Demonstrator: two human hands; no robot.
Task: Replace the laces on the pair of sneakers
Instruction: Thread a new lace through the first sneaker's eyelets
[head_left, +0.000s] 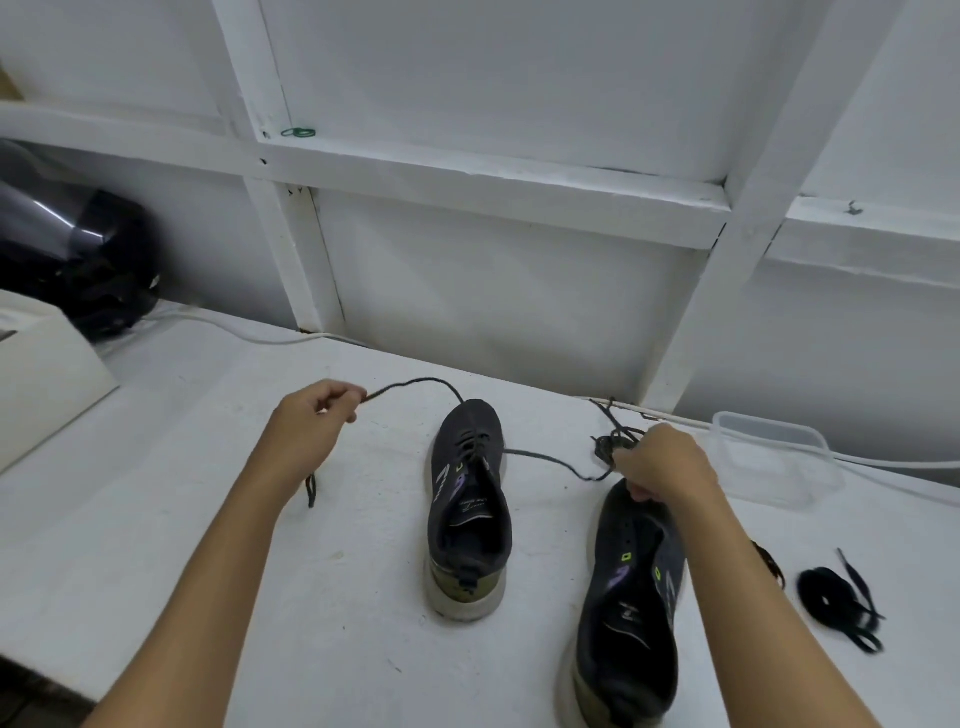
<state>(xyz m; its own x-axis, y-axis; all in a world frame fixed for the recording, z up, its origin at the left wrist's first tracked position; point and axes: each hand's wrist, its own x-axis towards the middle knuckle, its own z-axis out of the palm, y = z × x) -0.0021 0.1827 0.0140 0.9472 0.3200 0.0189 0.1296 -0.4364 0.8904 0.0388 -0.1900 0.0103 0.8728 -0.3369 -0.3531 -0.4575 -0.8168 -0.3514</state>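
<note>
Two dark sneakers stand on the white table, toes pointing away from me. The left sneaker (469, 504) has a dark lace (415, 383) threaded through its front eyelets, with both ends drawn out sideways. My left hand (311, 421) pinches one end, up and to the left of the shoe; its tip hangs below my wrist. My right hand (660, 462) grips the other end just over the toe of the right sneaker (631, 603), which shows no lace. A tangled dark lace (613, 441) lies beside my right hand.
A bundle of black laces (836, 597) lies at the right. A clear plastic container (774, 457) sits behind it, and a white cable (883, 460) runs along the wall. A black helmet (67, 249) and a white box (47, 374) stand at the far left.
</note>
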